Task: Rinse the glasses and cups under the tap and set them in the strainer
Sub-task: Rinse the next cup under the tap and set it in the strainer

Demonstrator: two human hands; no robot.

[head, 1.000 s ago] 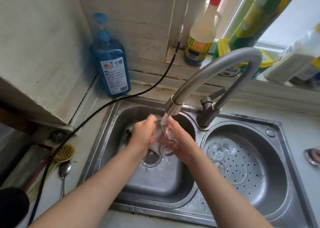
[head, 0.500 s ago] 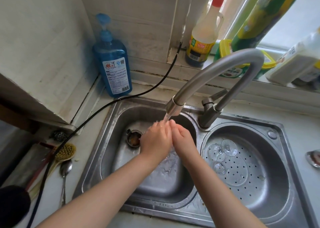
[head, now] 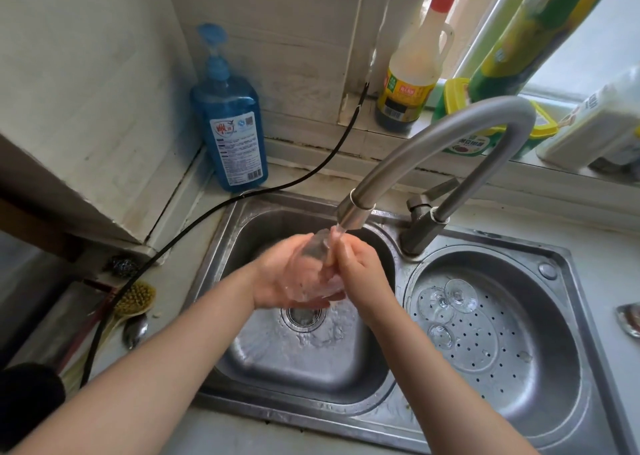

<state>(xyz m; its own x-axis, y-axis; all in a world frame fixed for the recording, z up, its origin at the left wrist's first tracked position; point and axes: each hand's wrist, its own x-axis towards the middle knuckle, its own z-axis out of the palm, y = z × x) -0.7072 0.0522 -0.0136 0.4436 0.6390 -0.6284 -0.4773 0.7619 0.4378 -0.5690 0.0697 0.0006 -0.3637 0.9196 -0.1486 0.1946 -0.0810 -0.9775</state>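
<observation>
Glass (head: 313, 267), one of them, clear and blurred with motion, sits right under the tap (head: 353, 217) in the middle of the frame, water streaming onto it. Two hands are on it: the left hand (head: 282, 278) cradles it from below with the palm turned up, fingers curved around the bowl, while the right hand (head: 360, 271) has its grip wrapped on the upper end nearest the spout. Which end of the glass is up I can't quite tell through the blur. Below them, water splashes around the drain of the left sink basin (head: 242, 361).

Over to the right of centre, the round strainer basin (head: 540, 378) with its perforated floor holds what look like three glasses (head: 448, 302) clustered together at its left side, touching or nearly so.

Upper left, one blue pump bottle (head: 230, 125) stands in the corner on the tabletop (head: 180, 281). Along the windowsill at the top, one red-capped bottle (head: 414, 73) with a yellow label. One black cable (head: 194, 229) runs from the sill down across the tabletop to the lower left. At left, one scrubbing brush (head: 133, 298), one spoon (head: 135, 330) and one steel scourer (head: 121, 266).
</observation>
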